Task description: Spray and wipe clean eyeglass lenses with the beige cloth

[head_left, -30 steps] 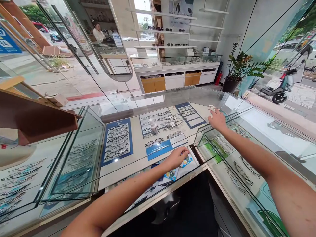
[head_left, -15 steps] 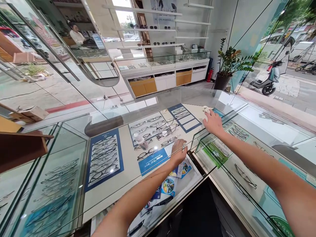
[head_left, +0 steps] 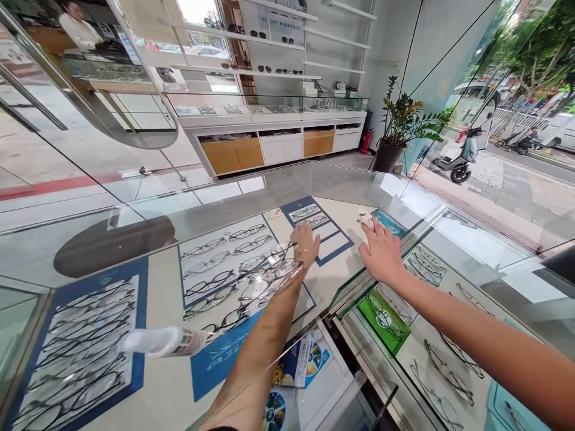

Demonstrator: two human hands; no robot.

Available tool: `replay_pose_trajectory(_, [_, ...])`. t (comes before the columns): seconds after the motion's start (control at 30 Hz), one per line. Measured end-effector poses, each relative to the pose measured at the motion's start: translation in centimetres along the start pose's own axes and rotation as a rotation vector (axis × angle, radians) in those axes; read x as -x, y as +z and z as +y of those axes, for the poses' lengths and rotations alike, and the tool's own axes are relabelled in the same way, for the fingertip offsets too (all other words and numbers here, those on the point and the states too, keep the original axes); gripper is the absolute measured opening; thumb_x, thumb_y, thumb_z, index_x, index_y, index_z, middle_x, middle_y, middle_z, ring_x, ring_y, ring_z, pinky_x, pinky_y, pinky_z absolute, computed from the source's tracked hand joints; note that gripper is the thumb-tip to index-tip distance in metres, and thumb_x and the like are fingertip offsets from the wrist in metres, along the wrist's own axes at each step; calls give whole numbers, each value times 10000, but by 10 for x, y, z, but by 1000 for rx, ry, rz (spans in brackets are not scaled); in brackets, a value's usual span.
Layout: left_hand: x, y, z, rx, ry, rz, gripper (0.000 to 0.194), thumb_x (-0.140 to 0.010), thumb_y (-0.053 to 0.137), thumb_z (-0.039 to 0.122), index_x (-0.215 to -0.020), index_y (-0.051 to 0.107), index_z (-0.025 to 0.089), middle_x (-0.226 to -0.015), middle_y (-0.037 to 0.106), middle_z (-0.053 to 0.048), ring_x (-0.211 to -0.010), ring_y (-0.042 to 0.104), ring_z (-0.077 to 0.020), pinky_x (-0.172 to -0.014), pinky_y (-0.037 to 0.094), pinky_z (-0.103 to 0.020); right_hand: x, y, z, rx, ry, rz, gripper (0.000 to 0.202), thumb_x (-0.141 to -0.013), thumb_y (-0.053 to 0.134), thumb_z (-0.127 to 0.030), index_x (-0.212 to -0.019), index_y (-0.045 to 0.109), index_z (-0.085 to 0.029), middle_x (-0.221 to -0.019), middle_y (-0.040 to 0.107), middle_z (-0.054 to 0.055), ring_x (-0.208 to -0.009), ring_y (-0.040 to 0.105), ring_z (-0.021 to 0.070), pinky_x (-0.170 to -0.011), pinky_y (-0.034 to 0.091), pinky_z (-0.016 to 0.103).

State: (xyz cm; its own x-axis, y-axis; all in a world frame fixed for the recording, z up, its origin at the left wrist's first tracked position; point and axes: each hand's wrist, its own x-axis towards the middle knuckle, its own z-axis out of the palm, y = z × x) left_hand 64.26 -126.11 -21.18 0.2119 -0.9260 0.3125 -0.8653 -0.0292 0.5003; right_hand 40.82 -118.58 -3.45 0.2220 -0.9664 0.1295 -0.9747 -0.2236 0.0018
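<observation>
My left hand [head_left: 306, 244] reaches over the counter, fingers spread, at the lower edge of a blue-framed tray [head_left: 321, 230] with some glasses in it. No object shows in its fingers. My right hand [head_left: 381, 248] holds a crumpled white cloth [head_left: 366, 219] at its fingertips, beside a teal card [head_left: 390, 222]. Left of my left forearm lie rows of glasses [head_left: 251, 239] on a white tray and a blue printed card [head_left: 224, 359]. A white spray bottle [head_left: 164, 341] appears further left, slightly blurred.
More glasses fill a blue tray [head_left: 141, 335] at the left. An open drawer [head_left: 332, 371] with leaflets is below my arms. On the right, a glass case holds glasses and a green box [head_left: 384, 317]. A potted plant [head_left: 389, 154] and a person [head_left: 78, 25] are beyond.
My left hand has moved forward from the front of the counter to the blue-framed tray. My right hand stays at the cloth. The view has shifted, bringing the counter closer.
</observation>
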Motion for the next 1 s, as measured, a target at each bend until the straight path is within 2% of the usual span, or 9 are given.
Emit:
replay_pose_trajectory(0.17, [-36, 16, -13, -78, -26, -53, 532, -1051, 493, 385, -1510, 641, 160, -1800, 414, -164, -1701, 245, -442, -1345, 227, -661, -2, 0, 1, -22, -38, 8, 598, -1085, 428, -292, -1665, 537, -197, -1812, 399, 148, -1547, 479, 382, -1240, 439, 570])
replay_pose_trajectory(0.33, [-65, 24, -10, -171, -53, -114, 629, -1015, 545, 411, -1584, 576, 144, -1857, 280, -180, -1727, 158, -460, -1356, 199, -671, -2, 3, 5, -82, -54, 14, 589, -1077, 452, -268, -1654, 551, -202, -1816, 390, 155, -1588, 451, 388, -1280, 412, 606])
replay_pose_trajectory(0.47, [-99, 21, -9, -289, -98, -274, 643, -1003, 590, 454, -1552, 602, 120, -1884, 168, -197, -1730, 83, -508, -1354, 172, -697, -3, 3, 6, -141, -55, -7, 586, -1073, 446, -258, -1645, 559, -202, -1821, 377, 158, -1610, 426, 397, -1294, 385, 636])
replay_pose_trajectory(0.57, [-119, 22, -16, -285, -89, -364, 643, -958, 673, 476, -1522, 639, 168, -1891, 168, -163, -1729, 88, -509, -1350, 195, -692, -3, 1, 5, -166, -69, -3, 577, -1077, 432, -263, -1635, 565, -201, -1817, 382, 161, -1609, 426, 396, -1286, 389, 644])
replay_pose_trajectory(0.7, [-125, 27, -27, -259, -70, -406, 574, -970, 656, 460, -1484, 676, 205, -1871, 262, -139, -1720, 152, -488, -1345, 217, -680, -2, 1, 4, -175, -81, 10, 575, -1077, 417, -264, -1628, 564, -196, -1816, 382, 166, -1617, 416, 389, -1282, 388, 642])
replay_pose_trajectory(0.87, [-120, 28, -36, -252, -53, -355, 431, -1008, 584, 340, -1400, 726, 229, -1771, 453, -143, -1698, 232, -426, -1337, 238, -637, -3, 3, 5, -168, -79, 0, 584, -1072, 426, -276, -1636, 558, -203, -1819, 382, 152, -1616, 423, 381, -1289, 382, 618])
replay_pose_trajectory(0.93, [-119, 27, -38, -246, -51, -328, 376, -1012, 587, 328, -1332, 756, 227, -1760, 461, -146, -1681, 258, -416, -1332, 250, -616, -3, 4, 6, -163, -80, 8, 586, -1067, 438, -283, -1636, 559, -216, -1816, 388, 148, -1610, 429, 385, -1285, 388, 621])
replay_pose_trajectory(1.0, [-118, 28, -39, -236, -61, -302, 344, -1009, 609, 359, -1271, 776, 209, -1762, 446, -167, -1656, 275, -445, -1314, 259, -635, -4, 6, 6, -160, -84, 19, 587, -1063, 443, -286, -1635, 562, -224, -1813, 394, 149, -1605, 434, 391, -1280, 391, 629])
